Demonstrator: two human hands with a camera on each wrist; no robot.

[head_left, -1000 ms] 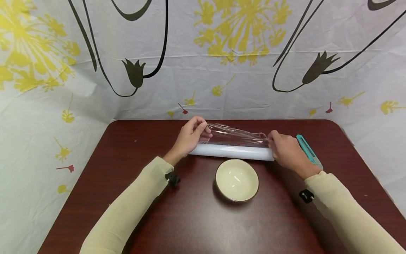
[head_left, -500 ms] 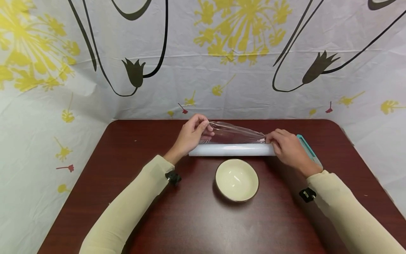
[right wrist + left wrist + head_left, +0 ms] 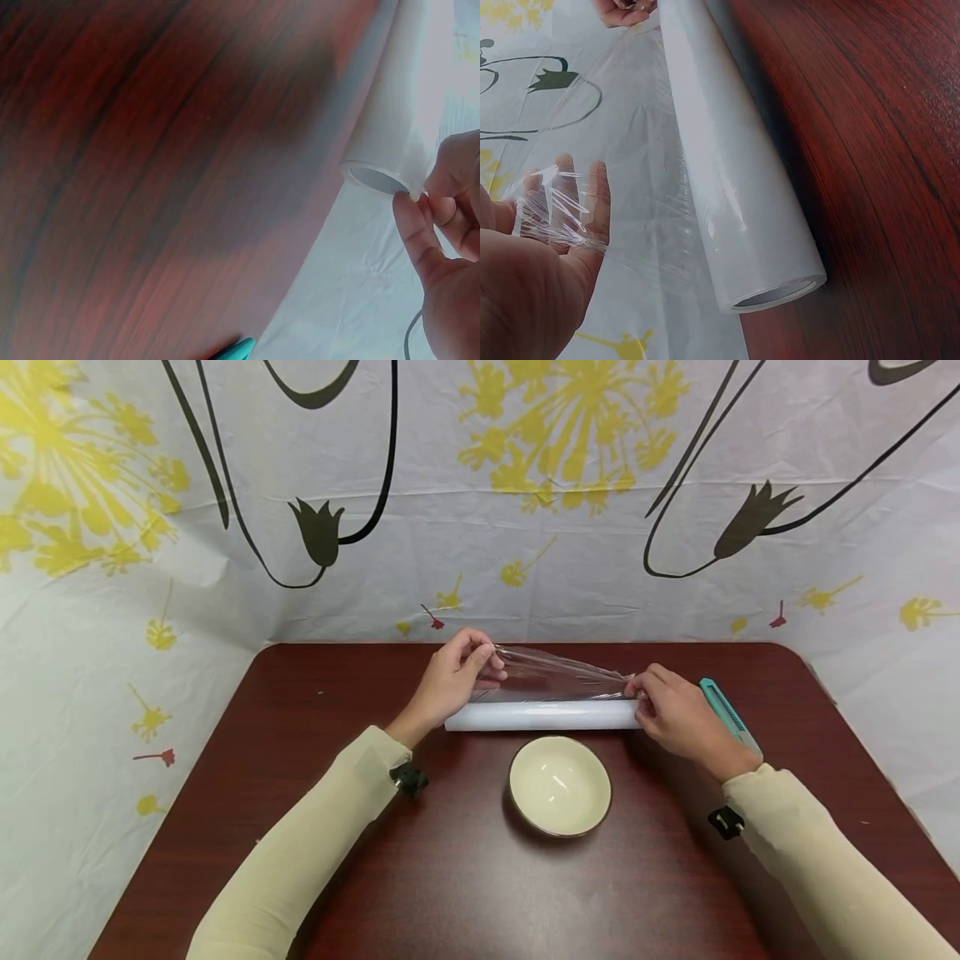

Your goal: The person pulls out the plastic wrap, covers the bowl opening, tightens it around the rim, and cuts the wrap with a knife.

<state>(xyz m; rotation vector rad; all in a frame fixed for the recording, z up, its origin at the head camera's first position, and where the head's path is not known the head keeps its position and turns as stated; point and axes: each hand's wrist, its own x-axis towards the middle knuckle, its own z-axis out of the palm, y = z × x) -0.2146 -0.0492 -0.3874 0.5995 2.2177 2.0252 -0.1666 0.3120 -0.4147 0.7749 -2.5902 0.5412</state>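
A white roll of plastic wrap point(image 3: 543, 716) lies crosswise on the table behind the bowl, and its open core end shows in the left wrist view. Clear film point(image 3: 555, 675) rises from it, stretched between both hands. My left hand point(image 3: 446, 681) pinches the film's left corner between thumb and fingers, with the other fingers point(image 3: 596, 199) behind the film. At the roll's right end, my right hand point(image 3: 671, 710) pinches the film's other corner, fingertips close by the core opening. In front of the roll sits a cream bowl point(image 3: 561, 787) with a brown rim, nothing in it.
A teal utility knife point(image 3: 729, 717) lies on the dark red wooden table point(image 3: 360, 877), just right of the right hand. A patterned white cloth point(image 3: 420, 568) hangs behind the table and along both sides. Both sleeves carry a small black wrist camera.
My right hand has shifted its fingers along the film's edge and taken a new pinch near the roll's end. The roll's right end has come up slightly. The left hand stays nearly still.
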